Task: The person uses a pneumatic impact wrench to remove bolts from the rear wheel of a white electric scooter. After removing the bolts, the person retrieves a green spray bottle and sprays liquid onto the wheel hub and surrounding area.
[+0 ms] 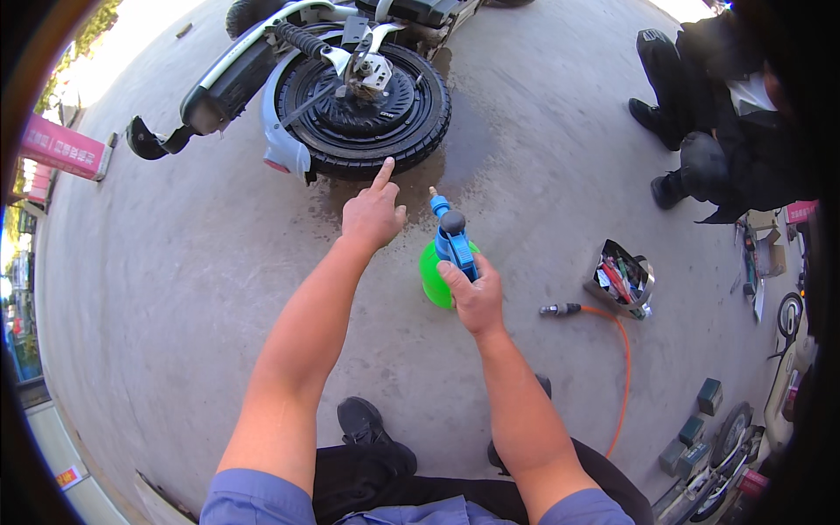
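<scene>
A scooter lies on its side with its wheel facing up; the black tire rims a dark hub. My left hand is stretched toward the tire's near edge, its index finger straight and the others partly curled. The fingertip is at the tread; whether it touches I cannot tell. Nothing is in that hand. My right hand grips a green spray bottle by its blue handle, thumb behind the trigger. Its brass nozzle tip points away from me, toward the wheel.
Wet patches darken the concrete around the wheel. To my right lie an orange hose with a metal coupling and an open tool bag. A person in black trousers is at the upper right. Batteries stand at the lower right.
</scene>
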### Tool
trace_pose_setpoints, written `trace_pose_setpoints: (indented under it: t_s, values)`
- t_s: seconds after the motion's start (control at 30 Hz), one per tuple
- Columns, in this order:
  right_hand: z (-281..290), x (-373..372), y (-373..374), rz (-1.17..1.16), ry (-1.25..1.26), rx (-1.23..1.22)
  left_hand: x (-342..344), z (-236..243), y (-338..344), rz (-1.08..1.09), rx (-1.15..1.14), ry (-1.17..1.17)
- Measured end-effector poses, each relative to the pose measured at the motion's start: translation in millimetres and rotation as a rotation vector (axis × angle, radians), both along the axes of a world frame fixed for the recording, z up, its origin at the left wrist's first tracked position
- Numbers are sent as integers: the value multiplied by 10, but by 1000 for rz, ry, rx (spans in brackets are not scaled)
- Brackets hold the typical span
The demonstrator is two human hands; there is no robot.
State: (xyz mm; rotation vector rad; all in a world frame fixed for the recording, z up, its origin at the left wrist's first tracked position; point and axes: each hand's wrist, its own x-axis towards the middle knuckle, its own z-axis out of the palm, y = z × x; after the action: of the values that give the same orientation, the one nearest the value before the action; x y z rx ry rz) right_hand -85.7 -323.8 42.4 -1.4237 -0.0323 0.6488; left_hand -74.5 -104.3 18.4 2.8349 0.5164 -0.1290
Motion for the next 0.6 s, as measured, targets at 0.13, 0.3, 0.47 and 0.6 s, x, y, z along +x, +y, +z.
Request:
trace_pose_setpoints:
  t_s: [0.13,0.3,0.47,0.6]
  values:
    - [-36,13,0,7,-8,-18,-19,108,31,25,88,130]
    - [57,61,45,23,17,29,-197,197,252,88,95,144]
    - [45,91,17,32,23,26,-302,230,443,239,257,66]
    - [62,73,36,39,-12,-8,-160,296,208,75,78,-64]
